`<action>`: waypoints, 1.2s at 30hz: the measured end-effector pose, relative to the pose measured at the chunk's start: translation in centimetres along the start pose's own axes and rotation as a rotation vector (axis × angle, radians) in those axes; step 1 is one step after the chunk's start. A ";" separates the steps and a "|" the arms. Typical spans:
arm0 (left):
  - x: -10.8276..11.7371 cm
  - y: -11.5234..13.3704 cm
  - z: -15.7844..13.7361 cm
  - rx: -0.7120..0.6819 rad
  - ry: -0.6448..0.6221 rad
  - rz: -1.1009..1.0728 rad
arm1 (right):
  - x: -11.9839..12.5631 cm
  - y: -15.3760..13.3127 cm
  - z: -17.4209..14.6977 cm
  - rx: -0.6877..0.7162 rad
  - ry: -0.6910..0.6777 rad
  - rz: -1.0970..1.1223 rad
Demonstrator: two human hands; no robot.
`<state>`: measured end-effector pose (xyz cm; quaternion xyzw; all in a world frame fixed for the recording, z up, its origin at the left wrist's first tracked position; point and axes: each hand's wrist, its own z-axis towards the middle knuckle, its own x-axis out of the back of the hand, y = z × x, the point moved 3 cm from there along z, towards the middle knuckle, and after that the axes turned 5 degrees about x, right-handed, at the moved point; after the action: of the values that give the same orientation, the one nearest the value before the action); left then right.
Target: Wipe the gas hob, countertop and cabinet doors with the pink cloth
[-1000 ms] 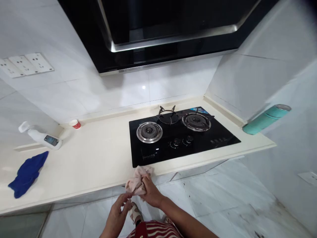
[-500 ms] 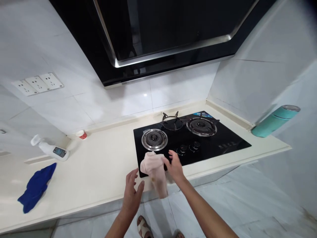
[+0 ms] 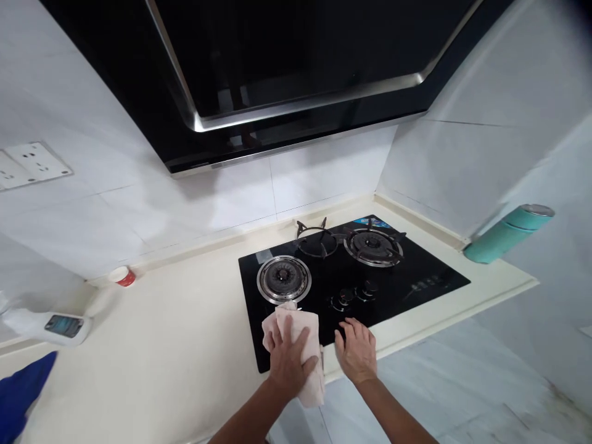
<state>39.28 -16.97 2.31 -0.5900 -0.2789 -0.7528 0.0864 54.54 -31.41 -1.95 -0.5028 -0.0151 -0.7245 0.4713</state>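
Note:
A pale pink cloth lies over the front left part of the black glass gas hob, with its lower end hanging past the counter edge. My left hand rests flat on top of it, fingers spread. To the right, my right hand touches the front edge of the hob with slightly bent fingers and holds nothing. Two control knobs sit just beyond that hand. The left burner has no pan support on it; a loose black pan support stands behind, near the right burner.
A black range hood overhangs the hob. A teal thermos stands at the right by the wall. On the left of the cream counter are a red and white paper cup, a white spray bottle and a blue cloth.
My left hand has moved right onto the pink cloth. My right hand has let go of the cloth and moved right to the hob's front edge. The view has shifted right.

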 end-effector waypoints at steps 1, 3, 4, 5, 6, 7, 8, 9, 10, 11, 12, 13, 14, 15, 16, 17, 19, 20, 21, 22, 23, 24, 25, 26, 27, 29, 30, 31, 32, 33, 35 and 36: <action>-0.2 0.3 0.5 -0.023 -0.041 -0.012 | 0.0 0.1 -0.1 0.004 -0.003 -0.020; -0.3 1.8 2.0 -0.079 -0.147 -0.050 | 0.0 0.2 -0.2 0.024 -0.001 -0.048; -0.4 2.8 3.2 -0.108 -0.196 -0.071 | 0.0 0.3 -0.3 0.038 0.013 -0.058; -0.5 3.9 4.6 -0.130 -0.235 -0.091 | 0.1 0.4 -0.3 0.051 0.033 -0.066; -0.7 5.0 6.3 -0.142 -0.262 -0.108 | 0.2 0.4 -0.3 0.064 0.057 -0.073; -1.0 5.9 8.1 -0.138 -0.279 -0.122 | 0.3 0.4 -0.3 0.075 0.081 -0.079; -1.3 6.6 10.1 -0.123 -0.288 -0.132 | 0.3 0.4 -0.3 0.086 0.103 -0.083; -1.7 7.1 12.0 -0.100 -0.293 -0.140 | 0.4 0.4 -0.2 0.094 0.117 -0.087; -2.1 7.5 13.8 -0.077 -0.300 -0.146 | 0.5 0.4 -0.2 0.106 0.120 -0.089; -2.5 7.6 15.4 -0.061 -0.310 -0.151 | 0.5 0.4 -0.1 0.119 0.118 -0.088; -2.9 7.6 16.8 -0.059 -0.324 -0.155 | 0.6 0.3 -0.1 0.128 0.113 -0.087; -3.3 7.6 17.8 -0.073 -0.340 -0.157 | 0.7 0.3 0.0 0.132 0.105 -0.086; -3.6 7.6 18.5 -0.100 -0.356 -0.159 | 0.7 0.3 0.0 0.133 0.098 -0.086; -3.7 7.5 18.8 -0.132 -0.367 -0.161 | 0.8 0.3 0.0 0.132 0.093 -0.085; -3.7 7.5 18.8 -0.164 -0.371 -0.161 | 0.9 0.2 0.1 0.131 0.092 -0.083; -3.6 7.4 18.3 -0.189 -0.365 -0.160 | 0.9 0.2 0.1 0.127 0.092 -0.080; -3.0 7.2 16.4 -0.222 -0.334 -0.160 | 1.0 0.3 0.0 0.121 0.092 -0.069; -2.6 7.0 15.0 -0.231 -0.317 -0.160 | 1.0 0.3 0.0 0.118 0.093 -0.062; -2.2 6.6 13.4 -0.237 -0.305 -0.159 | 0.9 0.4 0.0 0.115 0.095 -0.056; -1.7 6.1 11.6 -0.244 -0.295 -0.161 | 0.9 0.4 -0.1 0.118 0.096 -0.051; -1.3 5.5 9.7 -0.259 -0.286 -0.170 | 0.9 0.5 -0.2 0.124 0.100 -0.048; -0.9 4.8 7.8 -0.287 -0.282 -0.185 | 0.8 0.6 -0.3 0.133 0.101 -0.047; -0.4 4.0 5.9 -0.326 -0.279 -0.205 | 0.8 0.7 -0.3 0.141 0.098 -0.049; 0.0 3.2 4.3 -0.369 -0.279 -0.227 | 0.7 0.8 -0.4 0.148 0.093 -0.055; 0.5 2.3 2.9 -0.404 -0.282 -0.246 | 0.6 0.9 -0.5 0.150 0.086 -0.064; 1.4 0.5 1.3 -0.424 -0.298 -0.264 | 0.5 1.1 -0.6 0.146 0.071 -0.087; 1.8 -0.4 1.1 -0.407 -0.305 -0.264 | 0.5 1.2 -0.7 0.145 0.063 -0.096; 2.2 -1.2 1.2 -0.378 -0.309 -0.263 | 0.4 1.3 -0.7 0.144 0.060 -0.103; 2.4 -2.1 1.5 -0.345 -0.306 -0.258 | 0.4 1.4 -0.7 0.145 0.058 -0.105; 2.7 -3.0 2.0 -0.309 -0.289 -0.249 | 0.4 1.4 -0.8 0.148 0.054 -0.105; 3.1 -5.3 3.2 -0.239 -0.213 -0.219 | 0.3 1.5 -0.8 0.149 0.048 -0.106; 3.3 -6.6 3.8 -0.205 -0.159 -0.200 | 0.2 1.6 -0.8 0.146 0.046 -0.108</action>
<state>38.44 -8.85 3.86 -0.6228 -0.2638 -0.7331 -0.0719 55.06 -32.83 -2.86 -0.4487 -0.0844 -0.7571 0.4672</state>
